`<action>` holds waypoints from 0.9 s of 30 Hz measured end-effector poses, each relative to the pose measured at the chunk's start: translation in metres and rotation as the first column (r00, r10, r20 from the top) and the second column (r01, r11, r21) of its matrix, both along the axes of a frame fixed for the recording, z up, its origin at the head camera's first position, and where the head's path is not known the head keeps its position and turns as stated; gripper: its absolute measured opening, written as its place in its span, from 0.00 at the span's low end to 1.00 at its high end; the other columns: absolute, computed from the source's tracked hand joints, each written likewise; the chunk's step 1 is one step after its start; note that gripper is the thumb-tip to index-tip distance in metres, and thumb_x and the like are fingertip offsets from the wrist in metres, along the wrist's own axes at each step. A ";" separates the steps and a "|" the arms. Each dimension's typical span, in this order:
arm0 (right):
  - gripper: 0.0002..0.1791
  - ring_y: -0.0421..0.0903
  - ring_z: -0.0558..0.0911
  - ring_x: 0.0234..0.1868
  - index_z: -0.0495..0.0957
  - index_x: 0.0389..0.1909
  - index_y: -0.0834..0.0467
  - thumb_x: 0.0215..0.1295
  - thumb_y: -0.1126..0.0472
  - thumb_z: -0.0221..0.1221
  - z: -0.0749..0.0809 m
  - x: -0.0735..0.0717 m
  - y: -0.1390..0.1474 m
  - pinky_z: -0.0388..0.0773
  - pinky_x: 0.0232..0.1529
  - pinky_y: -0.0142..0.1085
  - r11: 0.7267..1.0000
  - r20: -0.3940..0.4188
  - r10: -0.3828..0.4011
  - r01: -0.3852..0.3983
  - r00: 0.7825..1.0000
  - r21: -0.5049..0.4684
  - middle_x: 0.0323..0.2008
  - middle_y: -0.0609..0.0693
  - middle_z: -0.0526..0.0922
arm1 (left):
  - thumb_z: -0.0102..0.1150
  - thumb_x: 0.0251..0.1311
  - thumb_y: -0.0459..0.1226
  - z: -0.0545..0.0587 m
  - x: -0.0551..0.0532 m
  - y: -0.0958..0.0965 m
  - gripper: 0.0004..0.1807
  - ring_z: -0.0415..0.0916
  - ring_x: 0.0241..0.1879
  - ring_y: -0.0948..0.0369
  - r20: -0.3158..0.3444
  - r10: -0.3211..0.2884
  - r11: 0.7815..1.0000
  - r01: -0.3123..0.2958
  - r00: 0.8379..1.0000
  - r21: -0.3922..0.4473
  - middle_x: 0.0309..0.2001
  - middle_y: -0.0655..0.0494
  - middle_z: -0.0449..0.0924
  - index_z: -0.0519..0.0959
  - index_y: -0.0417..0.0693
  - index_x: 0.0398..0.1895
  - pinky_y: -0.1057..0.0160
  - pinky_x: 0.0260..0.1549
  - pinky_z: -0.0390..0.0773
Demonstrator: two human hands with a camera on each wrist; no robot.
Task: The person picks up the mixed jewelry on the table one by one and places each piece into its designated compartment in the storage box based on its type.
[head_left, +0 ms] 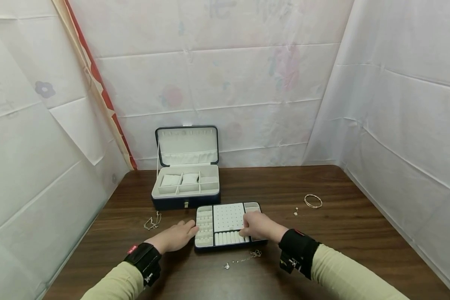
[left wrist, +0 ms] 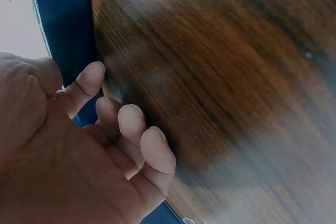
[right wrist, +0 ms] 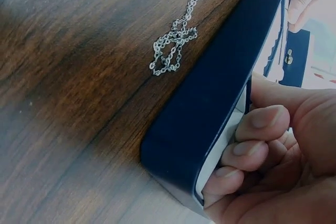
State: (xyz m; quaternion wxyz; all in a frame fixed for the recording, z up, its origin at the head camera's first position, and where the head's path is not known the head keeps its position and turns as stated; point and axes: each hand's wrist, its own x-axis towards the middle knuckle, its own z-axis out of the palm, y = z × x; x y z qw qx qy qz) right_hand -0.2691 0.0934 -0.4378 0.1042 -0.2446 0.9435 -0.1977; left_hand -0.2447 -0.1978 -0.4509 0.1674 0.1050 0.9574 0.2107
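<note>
A dark blue jewelry tray (head_left: 206, 248) with white compartments, a dotted white panel (head_left: 226, 216) and ring rolls (head_left: 228, 238) lies near the middle of the table. At its left edge rests my left hand (head_left: 176, 236), fingers loosely bent beside the blue side wall (left wrist: 63, 11) in the left wrist view. My right hand (head_left: 263, 225) reaches over the tray's right part, with thumb and forefinger tips down at the ring rolls. Its other fingers (right wrist: 244, 148) curl over the right compartment in the right wrist view. Whether those tips pinch something small I cannot tell.
Behind the tray stands an open jewelry box (head_left: 187, 202) with its lid up. A chain (head_left: 152, 221) lies left of the tray. In front is a silver necklace (head_left: 254, 253); to the right are a small earring-like piece (head_left: 296, 211) and a bangle (head_left: 313, 201). White cloth surrounds the table.
</note>
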 end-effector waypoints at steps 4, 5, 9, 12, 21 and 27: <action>0.17 0.39 0.67 0.20 0.72 0.20 0.54 0.69 0.59 0.64 0.001 0.000 0.002 0.63 0.26 0.32 1.000 0.023 0.019 -0.019 1.000 -0.022 0.18 0.43 0.69 | 0.39 0.80 0.52 0.000 0.000 0.000 0.22 0.72 0.62 0.42 0.005 0.004 1.000 -0.004 1.000 0.000 0.60 0.38 0.72 0.71 0.48 0.63 0.38 0.59 0.70; 0.17 0.39 0.67 0.20 0.72 0.21 0.55 0.71 0.59 0.63 0.002 0.000 0.003 0.63 0.25 0.33 0.999 0.040 0.022 -0.020 0.999 -0.030 0.17 0.43 0.69 | 0.39 0.80 0.52 0.000 0.000 0.000 0.22 0.72 0.61 0.42 0.008 0.005 1.000 -0.005 1.000 -0.001 0.60 0.38 0.72 0.71 0.48 0.63 0.38 0.59 0.70; 0.15 0.40 0.68 0.16 0.73 0.25 0.55 0.76 0.60 0.57 0.003 0.000 0.007 0.64 0.24 0.34 0.996 0.134 0.032 -0.021 0.991 -0.085 0.15 0.44 0.70 | 0.40 0.80 0.52 -0.001 0.000 0.000 0.22 0.73 0.60 0.44 0.014 0.009 1.000 -0.009 1.000 -0.002 0.59 0.39 0.73 0.72 0.49 0.62 0.38 0.59 0.70; 0.13 0.40 0.69 0.15 0.73 0.29 0.55 0.77 0.61 0.54 0.004 -0.001 0.011 0.64 0.22 0.34 0.993 0.182 0.047 -0.025 0.982 -0.119 0.15 0.45 0.71 | 0.40 0.80 0.52 -0.002 0.000 0.000 0.20 0.73 0.58 0.45 0.014 0.007 1.000 -0.007 1.000 0.001 0.57 0.41 0.73 0.72 0.49 0.59 0.39 0.58 0.71; 0.04 0.41 0.74 0.22 0.76 0.38 0.54 0.76 0.62 0.56 0.015 -0.013 0.031 0.69 0.25 0.35 0.987 0.139 0.049 -0.026 0.989 -0.161 0.27 0.48 0.78 | 0.40 0.80 0.52 -0.001 0.000 0.001 0.18 0.74 0.55 0.46 -0.001 -0.003 1.000 0.003 1.000 0.004 0.53 0.44 0.73 0.72 0.51 0.55 0.40 0.55 0.71; 0.03 0.50 0.78 0.20 0.77 0.43 0.57 0.76 0.62 0.56 0.021 -0.027 0.052 0.72 0.27 0.37 0.986 0.116 -0.015 0.034 0.993 -0.165 0.28 0.53 0.80 | 0.40 0.80 0.52 -0.001 -0.001 0.000 0.20 0.72 0.61 0.42 -0.007 -0.009 1.000 0.009 1.000 0.003 0.58 0.40 0.73 0.73 0.50 0.58 0.38 0.59 0.70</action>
